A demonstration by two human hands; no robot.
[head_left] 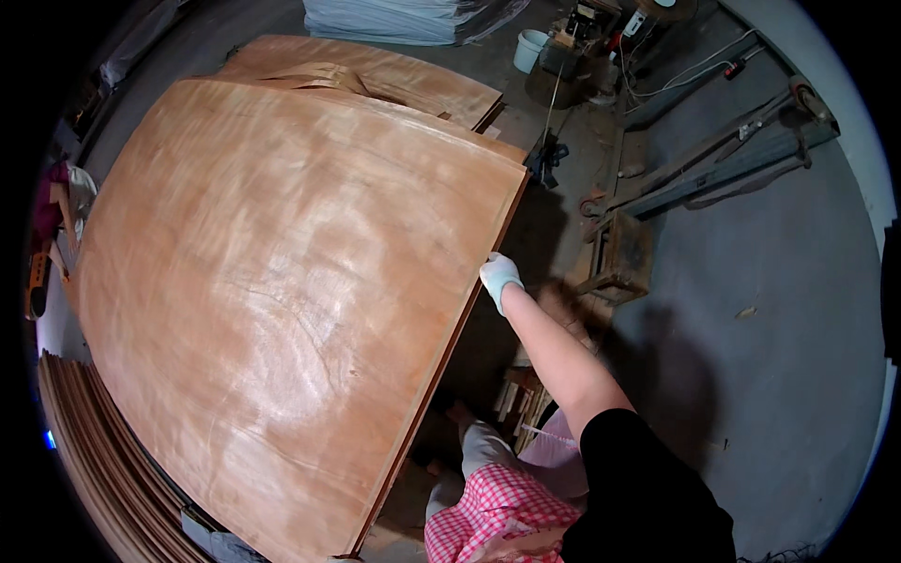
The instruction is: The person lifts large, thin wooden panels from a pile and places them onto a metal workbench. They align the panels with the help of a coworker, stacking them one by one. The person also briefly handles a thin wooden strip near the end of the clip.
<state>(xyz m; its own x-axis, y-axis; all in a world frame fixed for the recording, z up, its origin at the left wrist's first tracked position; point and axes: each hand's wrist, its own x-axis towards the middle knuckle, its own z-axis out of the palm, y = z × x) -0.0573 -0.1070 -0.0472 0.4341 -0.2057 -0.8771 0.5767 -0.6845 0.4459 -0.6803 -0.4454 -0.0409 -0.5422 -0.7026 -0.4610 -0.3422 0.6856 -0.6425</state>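
A large reddish-brown veneer sheet [282, 253] with a wrinkled, glossy surface spreads across the left and middle, on top of a stack. My right hand [501, 274], in a white glove, has its fingers closed on the sheet's right edge. The bare forearm runs from there to a black sleeve at the lower right. At the bottom rim, beside the sheet's near corner, a small pale patch [345, 559] shows. It could be my left hand, but too little of it is visible to tell. At the far left, another person's hand [66, 272] is by the sheet's opposite edge.
Behind the sheet lies another veneer pile [413, 80] with loose curled strips. A tall stack of boards [103, 460] stands at lower left. A white bucket [531, 49], a wooden box [621, 255] and a metal frame [723, 169] are to the right.
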